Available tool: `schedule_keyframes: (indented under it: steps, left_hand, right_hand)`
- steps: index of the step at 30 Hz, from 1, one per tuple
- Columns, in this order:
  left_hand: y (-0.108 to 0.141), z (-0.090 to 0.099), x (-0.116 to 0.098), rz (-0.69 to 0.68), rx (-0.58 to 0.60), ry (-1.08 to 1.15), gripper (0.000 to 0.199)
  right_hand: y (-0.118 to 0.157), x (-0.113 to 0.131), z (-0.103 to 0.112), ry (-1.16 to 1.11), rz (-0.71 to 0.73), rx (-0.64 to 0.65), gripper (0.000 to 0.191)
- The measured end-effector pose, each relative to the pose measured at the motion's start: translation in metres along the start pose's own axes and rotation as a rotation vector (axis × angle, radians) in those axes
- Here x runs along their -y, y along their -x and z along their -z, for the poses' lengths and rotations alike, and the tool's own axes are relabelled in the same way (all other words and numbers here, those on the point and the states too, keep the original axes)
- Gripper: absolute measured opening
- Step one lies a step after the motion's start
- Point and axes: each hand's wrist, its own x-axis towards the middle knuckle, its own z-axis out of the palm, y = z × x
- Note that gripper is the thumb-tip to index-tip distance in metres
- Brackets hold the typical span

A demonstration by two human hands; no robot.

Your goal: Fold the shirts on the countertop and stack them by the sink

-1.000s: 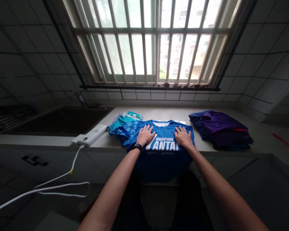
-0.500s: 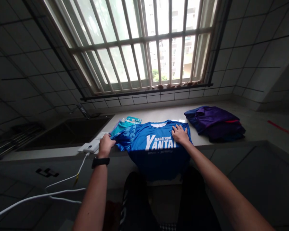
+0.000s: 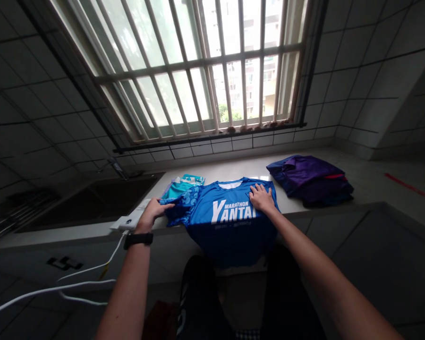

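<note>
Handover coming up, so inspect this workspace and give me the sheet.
Surface: pale countertop, lit from the window.
Job's things: blue Marathon Yantai T-shirt lying spread out, its sleeve near the power bank.
Clutter: folded purple clothes at right; teal garment beyond the sleeve.
Grippers: left hand touching the sleeve; right hand flat on the shirt.
Cables: white cable running from a white power bank over the counter edge.
Surroundings: sink, barred window, tiled wall.

A blue T-shirt with white lettering and pale-blue swirled sleeves; purple clothes beside it.
</note>
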Motion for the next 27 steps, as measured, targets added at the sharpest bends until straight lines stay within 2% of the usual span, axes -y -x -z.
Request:
schedule_keyframes:
  steps: [3,5,7,8,10,12,15,17,21,23,27]
  left_hand:
    - [0.005,0.005,-0.004,0.079,0.013,0.035,0.032]
    - [0.008,0.008,-0.007,-0.019,-0.086,0.065,0.029]
    - [0.011,0.009,-0.008,-0.189,-0.217,0.109,0.027]
    - [0.012,0.009,-0.009,-0.251,-0.246,0.127,0.027]
    - [0.012,0.008,-0.012,-0.284,-0.203,0.144,0.027]
    - [0.011,0.005,-0.018,-0.248,-0.138,0.128,0.025]
    - [0.009,-0.008,-0.034,-0.231,-0.166,0.09,0.022]
    - [0.011,-0.021,-0.05,-0.232,-0.081,0.115,0.025]
    - [0.022,-0.05,-0.074,-0.265,0.231,0.122,0.035]
    - [0.029,-0.064,-0.077,-0.307,0.29,-0.044,0.036]
    - [0.036,-0.089,-0.065,-0.436,0.361,-0.557,0.04]
  right_hand:
    - [0.0,0.0,-0.001,0.005,0.002,-0.005,0.059]
    - [0.0,0.0,-0.001,-0.001,0.0,-0.005,0.059]
    - [0.0,0.0,-0.001,-0.007,-0.001,-0.003,0.059]
    - [-0.001,0.0,-0.002,-0.009,0.0,-0.003,0.059]
    - [-0.001,0.0,-0.002,-0.01,0.003,-0.001,0.059]
    - [-0.002,0.0,-0.002,-0.012,0.002,0.0,0.059]
    - [-0.002,-0.001,-0.002,-0.018,0.001,0.0,0.058]
    - [-0.001,-0.001,-0.002,-0.02,0.002,-0.001,0.058]
    - [0.0,0.0,0.0,-0.025,-0.003,-0.005,0.058]
    - [0.0,0.001,0.0,-0.028,-0.006,0.0,0.058]
    - [0.0,0.001,0.001,-0.03,-0.006,0.008,0.059]
